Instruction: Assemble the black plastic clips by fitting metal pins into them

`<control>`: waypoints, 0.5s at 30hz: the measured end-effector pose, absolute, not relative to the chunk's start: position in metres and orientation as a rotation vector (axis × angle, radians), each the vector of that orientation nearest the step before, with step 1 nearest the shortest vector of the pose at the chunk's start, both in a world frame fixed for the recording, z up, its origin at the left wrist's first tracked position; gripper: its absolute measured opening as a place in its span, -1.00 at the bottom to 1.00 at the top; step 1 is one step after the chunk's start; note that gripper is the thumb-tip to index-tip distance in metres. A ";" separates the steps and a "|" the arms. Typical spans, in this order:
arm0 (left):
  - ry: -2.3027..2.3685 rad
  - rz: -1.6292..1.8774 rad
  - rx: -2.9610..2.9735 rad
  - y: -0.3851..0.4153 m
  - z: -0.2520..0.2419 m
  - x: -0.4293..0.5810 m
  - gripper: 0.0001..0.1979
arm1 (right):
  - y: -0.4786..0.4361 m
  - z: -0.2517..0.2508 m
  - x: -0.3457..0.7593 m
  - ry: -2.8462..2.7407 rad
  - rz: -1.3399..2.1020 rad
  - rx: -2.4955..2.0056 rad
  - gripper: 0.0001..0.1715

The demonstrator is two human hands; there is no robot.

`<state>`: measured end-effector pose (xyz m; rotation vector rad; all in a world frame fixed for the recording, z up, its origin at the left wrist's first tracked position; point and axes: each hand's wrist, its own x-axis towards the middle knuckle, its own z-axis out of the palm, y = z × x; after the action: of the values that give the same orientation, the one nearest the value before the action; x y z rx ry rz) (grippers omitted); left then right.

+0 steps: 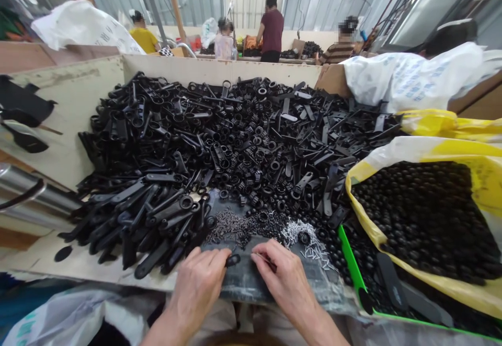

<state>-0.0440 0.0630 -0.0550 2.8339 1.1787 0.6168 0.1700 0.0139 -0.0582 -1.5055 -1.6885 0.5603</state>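
My left hand [204, 273] is closed around a black plastic part; its round end [232, 260] sticks out past my thumb, and the rest is hidden in my fist. Just right of it, my right hand [280, 267] pinches with thumb and index finger. Whatever sits between those fingertips is too small to make out. Both hands hover over a dark work mat [245, 278]. On the mat beyond them lie a heap of small brown-grey screws [227, 225], some tiny black pieces [262, 224] and a scatter of silver pins [304, 236].
A large pile of black handles and rings [235, 131] fills the walled bench. More long black handles [152, 215] lie left. At right, a yellow-white bag [386, 152] of black balls stands by a green-edged tray [349, 254]. A steel flask [35, 194] is far left. Several people work behind.
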 end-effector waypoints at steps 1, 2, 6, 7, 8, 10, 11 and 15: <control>1.191 0.633 2.827 0.061 -0.054 -0.046 -0.65 | 0.014 -0.059 0.170 -1.695 0.563 -1.507 -0.82; 1.209 0.655 2.813 0.060 -0.054 -0.047 -0.66 | 0.014 -0.059 0.171 -1.702 0.566 -1.507 -0.82; 1.318 0.674 2.705 0.061 -0.056 -0.041 -0.70 | 0.015 -0.063 0.171 -1.725 0.568 -1.500 -0.82; 1.346 0.651 2.670 0.062 -0.056 -0.038 -0.73 | 0.015 -0.064 0.172 -1.728 0.566 -1.500 -0.82; 1.368 0.625 2.640 0.064 -0.056 -0.034 -0.75 | 0.015 -0.064 0.172 -1.730 0.564 -1.501 -0.82; 1.394 0.583 2.599 0.067 -0.056 -0.027 -0.78 | 0.015 -0.065 0.172 -1.734 0.551 -1.501 -0.81; 1.397 0.571 2.590 0.068 -0.056 -0.025 -0.78 | 0.014 -0.066 0.172 -1.736 0.544 -1.498 -0.80; 1.397 0.560 2.564 0.069 -0.055 -0.020 -0.76 | 0.013 -0.068 0.172 -1.730 0.523 -1.471 -0.76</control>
<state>-0.0203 0.0692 -0.0551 2.5638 1.3967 0.5596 0.1716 0.0131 -0.0677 -1.4715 -1.7304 0.5233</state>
